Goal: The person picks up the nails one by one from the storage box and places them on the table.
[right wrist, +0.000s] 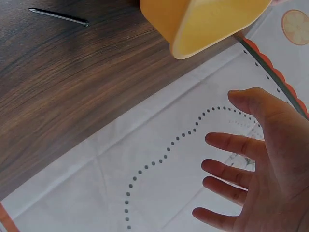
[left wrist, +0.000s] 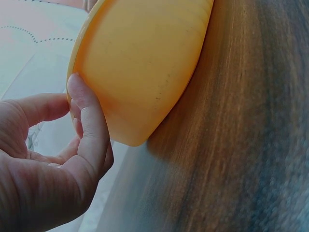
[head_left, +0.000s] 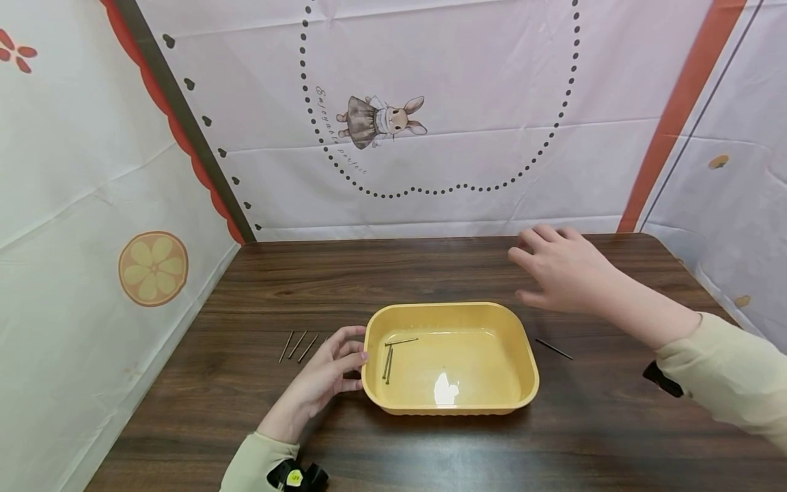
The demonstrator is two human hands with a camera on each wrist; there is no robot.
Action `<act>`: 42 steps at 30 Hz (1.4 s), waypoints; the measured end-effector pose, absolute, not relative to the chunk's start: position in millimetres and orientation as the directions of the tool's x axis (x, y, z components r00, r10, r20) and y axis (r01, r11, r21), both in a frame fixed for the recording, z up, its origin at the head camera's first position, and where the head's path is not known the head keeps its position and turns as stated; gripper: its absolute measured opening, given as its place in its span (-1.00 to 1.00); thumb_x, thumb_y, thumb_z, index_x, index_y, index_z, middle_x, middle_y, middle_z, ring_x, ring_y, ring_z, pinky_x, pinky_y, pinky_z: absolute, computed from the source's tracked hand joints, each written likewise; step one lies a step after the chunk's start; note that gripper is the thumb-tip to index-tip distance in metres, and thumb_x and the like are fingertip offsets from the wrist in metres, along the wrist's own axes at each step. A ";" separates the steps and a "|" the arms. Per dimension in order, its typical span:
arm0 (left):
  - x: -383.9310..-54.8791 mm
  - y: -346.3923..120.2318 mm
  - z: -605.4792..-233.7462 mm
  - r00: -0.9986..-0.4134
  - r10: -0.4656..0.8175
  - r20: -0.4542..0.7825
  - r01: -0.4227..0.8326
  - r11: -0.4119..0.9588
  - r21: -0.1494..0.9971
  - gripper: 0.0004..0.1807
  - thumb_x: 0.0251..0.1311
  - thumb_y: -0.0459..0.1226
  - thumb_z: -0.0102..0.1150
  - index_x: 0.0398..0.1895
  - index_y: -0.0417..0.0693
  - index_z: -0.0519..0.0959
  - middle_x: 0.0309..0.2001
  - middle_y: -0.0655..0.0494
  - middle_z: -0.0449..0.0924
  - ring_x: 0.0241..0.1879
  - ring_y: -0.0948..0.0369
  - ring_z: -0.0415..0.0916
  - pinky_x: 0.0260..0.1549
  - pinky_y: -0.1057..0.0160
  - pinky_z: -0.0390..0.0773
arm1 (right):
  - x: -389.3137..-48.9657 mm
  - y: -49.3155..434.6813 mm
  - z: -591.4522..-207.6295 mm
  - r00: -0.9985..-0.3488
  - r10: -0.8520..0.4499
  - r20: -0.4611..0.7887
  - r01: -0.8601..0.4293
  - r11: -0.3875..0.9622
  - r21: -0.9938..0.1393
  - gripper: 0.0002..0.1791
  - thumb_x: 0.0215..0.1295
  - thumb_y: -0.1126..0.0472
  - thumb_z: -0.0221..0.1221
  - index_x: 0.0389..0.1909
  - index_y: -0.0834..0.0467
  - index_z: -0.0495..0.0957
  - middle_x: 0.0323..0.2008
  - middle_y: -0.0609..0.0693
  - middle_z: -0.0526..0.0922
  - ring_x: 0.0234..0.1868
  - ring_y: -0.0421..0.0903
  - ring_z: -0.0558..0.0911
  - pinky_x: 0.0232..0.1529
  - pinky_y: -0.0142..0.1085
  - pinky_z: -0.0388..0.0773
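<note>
A yellow plastic basin (head_left: 455, 408) stands on the table, with three nails (head_left: 401, 341) lying at the left of its floor. My left hand (head_left: 328, 372) pinches the basin's left rim between thumb and fingers; the left wrist view shows the fingers (left wrist: 89, 116) against its wall. My right hand (head_left: 562, 270) is in the air beyond the basin's right side, holding nothing, its fingers spread and slightly bent in the right wrist view. A single dark nail (head_left: 554, 349) lies on the table right of the basin, also seen in the right wrist view as a nail (right wrist: 58, 16) with its head.
Several nails (head_left: 299, 345) lie side by side on the wooden table (head_left: 393, 451), left of the basin and next to my left hand. A printed cloth (head_left: 467, 137) hangs behind the table's far edge and along both sides.
</note>
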State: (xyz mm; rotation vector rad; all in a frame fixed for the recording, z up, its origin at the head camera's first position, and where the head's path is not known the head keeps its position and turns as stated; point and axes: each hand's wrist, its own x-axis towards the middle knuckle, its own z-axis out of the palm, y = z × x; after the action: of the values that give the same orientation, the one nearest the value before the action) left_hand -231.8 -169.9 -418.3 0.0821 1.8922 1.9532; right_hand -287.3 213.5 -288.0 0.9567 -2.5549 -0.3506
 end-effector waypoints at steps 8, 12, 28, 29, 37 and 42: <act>-231.8 -169.9 -418.3 -0.910 0.334 -0.246 -0.257 0.012 0.966 -0.37 0.32 -0.36 0.09 0.41 -0.16 0.11 -0.09 0.06 0.48 -0.29 0.27 0.52 -0.41 0.36 0.61 | -290.7 203.0 -285.5 -0.681 -0.688 0.253 -0.584 0.717 0.380 -0.44 -0.02 -0.16 0.39 -0.12 0.13 0.52 -0.11 0.12 0.50 -0.01 0.13 0.51 -0.04 0.12 0.52; -231.9 -170.2 -418.3 -0.910 0.332 -0.246 -0.257 0.013 0.966 -0.38 0.33 -0.37 0.08 0.41 -0.16 0.11 -0.09 0.06 0.48 -0.29 0.27 0.51 -0.40 0.35 0.62 | -293.3 197.5 -284.1 -0.650 -0.711 0.270 -0.599 0.697 0.394 -0.44 -0.06 -0.15 0.40 -0.15 0.12 0.51 -0.14 0.10 0.50 -0.04 0.12 0.51 -0.07 0.10 0.54; -232.4 -169.8 -417.2 -0.911 0.324 -0.256 -0.263 0.022 0.964 -0.38 0.34 -0.36 0.08 0.41 -0.15 0.12 -0.07 0.05 0.48 -0.28 0.26 0.51 -0.40 0.35 0.62 | -300.2 170.9 -276.1 -0.620 -0.733 0.280 -0.623 0.677 0.392 -0.49 -0.03 -0.10 0.36 -0.13 0.12 0.51 -0.11 0.08 0.50 -0.04 0.10 0.47 -0.15 0.03 0.47; -232.5 -169.7 -417.3 -0.910 0.325 -0.256 -0.263 0.021 0.964 -0.38 0.34 -0.36 0.08 0.41 -0.15 0.12 -0.07 0.05 0.48 -0.28 0.26 0.51 -0.40 0.36 0.61 | -300.9 169.4 -276.5 -0.617 -0.735 0.281 -0.625 0.675 0.392 -0.50 -0.03 -0.10 0.35 -0.14 0.12 0.50 -0.11 0.08 0.50 -0.05 0.09 0.47 -0.16 0.02 0.47; -232.4 -170.6 -418.1 -0.910 0.325 -0.257 -0.265 0.021 0.964 -0.38 0.34 -0.35 0.09 0.41 -0.14 0.12 -0.07 0.06 0.48 -0.28 0.26 0.52 -0.40 0.36 0.62 | -303.2 156.9 -279.1 -0.603 -0.745 0.285 -0.635 0.664 0.395 -0.52 -0.02 -0.10 0.34 -0.19 0.12 0.49 -0.14 0.07 0.49 -0.06 0.08 0.46 -0.12 0.03 0.48; -232.2 -170.7 -418.1 -0.910 0.327 -0.256 -0.264 0.021 0.964 -0.37 0.34 -0.35 0.10 0.41 -0.14 0.12 -0.08 0.06 0.49 -0.28 0.26 0.51 -0.40 0.36 0.62 | -304.4 148.7 -280.4 -0.585 -0.760 0.284 -0.639 0.647 0.416 -0.49 -0.03 -0.14 0.36 -0.19 0.11 0.49 -0.14 0.07 0.49 -0.08 0.08 0.46 -0.16 -0.01 0.45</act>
State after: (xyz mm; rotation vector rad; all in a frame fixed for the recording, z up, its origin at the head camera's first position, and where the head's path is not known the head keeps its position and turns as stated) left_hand -232.2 -170.7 -418.1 0.0636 1.8963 1.9430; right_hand -304.4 148.7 -280.4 1.0981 -2.4299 -0.3747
